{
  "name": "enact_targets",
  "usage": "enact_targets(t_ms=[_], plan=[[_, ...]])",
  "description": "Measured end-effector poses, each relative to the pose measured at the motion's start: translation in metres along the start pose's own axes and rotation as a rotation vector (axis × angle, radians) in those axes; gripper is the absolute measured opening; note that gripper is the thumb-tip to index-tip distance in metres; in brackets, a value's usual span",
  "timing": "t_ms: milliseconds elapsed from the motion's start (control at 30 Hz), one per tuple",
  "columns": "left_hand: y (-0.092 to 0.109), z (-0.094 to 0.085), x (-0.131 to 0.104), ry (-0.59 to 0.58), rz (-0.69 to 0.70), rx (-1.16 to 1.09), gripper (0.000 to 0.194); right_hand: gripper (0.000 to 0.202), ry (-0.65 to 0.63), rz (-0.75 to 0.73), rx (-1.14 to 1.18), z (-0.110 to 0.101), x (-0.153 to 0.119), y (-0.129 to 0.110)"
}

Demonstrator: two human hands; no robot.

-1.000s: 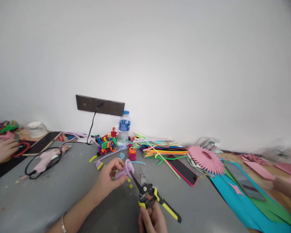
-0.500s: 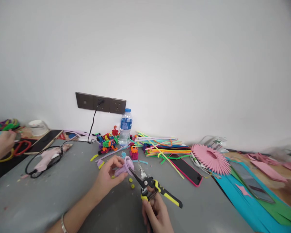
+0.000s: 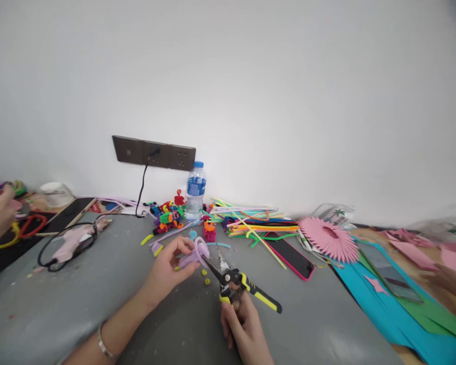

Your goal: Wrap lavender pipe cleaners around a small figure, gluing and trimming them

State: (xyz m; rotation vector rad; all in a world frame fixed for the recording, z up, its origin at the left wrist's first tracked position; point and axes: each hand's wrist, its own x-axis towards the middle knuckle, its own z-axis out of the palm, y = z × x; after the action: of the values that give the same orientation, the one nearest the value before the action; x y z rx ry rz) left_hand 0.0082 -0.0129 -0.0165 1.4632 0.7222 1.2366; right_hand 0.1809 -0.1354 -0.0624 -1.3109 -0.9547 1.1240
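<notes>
Between the thumb and fingers of my left hand (image 3: pixel 171 266) is a lilac pipe cleaner (image 3: pixel 200 249), bent into a loop at its end. My right hand (image 3: pixel 245 324) grips wire-stripping pliers (image 3: pixel 228 280) with black and yellow handles. Their jaws stand apart, and one jaw tip reaches the lilac loop; whether it passes inside or only touches the edge I cannot tell. On the grey table just beyond the hands are small yellow pieces (image 3: pixel 207 281) and a light blue pipe cleaner piece (image 3: pixel 219 245).
A water bottle (image 3: pixel 195 192) stands by the wall among colourful pipe cleaner figures (image 3: pixel 169 218). Right of it lie pipe cleaners (image 3: pixel 264 229), a phone (image 3: pixel 291 257) and a pink paper ring (image 3: pixel 329 233). A glue gun (image 3: pixel 70 244) lies left. Other people's hands (image 3: pixel 0 215) appear at both sides.
The view has shifted slightly, so the table things sit a little higher. My hands, the lilac loop and the pliers keep nearly the same arrangement. The other person's hand at left moved slightly outward.
</notes>
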Motion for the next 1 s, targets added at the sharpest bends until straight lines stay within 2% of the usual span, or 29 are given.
enact_targets(t_ms=[167,400,1000], plan=[[-0.003,-0.001,0.0,-0.003,0.005,0.003,0.029,0.068,-0.091,0.006,-0.018,-0.006,0.004,0.003],[-0.005,-0.001,0.0,-0.006,0.014,0.0,0.029,0.064,-0.132,0.005,-0.061,-0.011,0.005,0.011],[-0.003,0.0,0.0,-0.005,0.015,0.001,0.03,0.061,-0.124,-0.003,-0.041,-0.011,0.005,0.009]])
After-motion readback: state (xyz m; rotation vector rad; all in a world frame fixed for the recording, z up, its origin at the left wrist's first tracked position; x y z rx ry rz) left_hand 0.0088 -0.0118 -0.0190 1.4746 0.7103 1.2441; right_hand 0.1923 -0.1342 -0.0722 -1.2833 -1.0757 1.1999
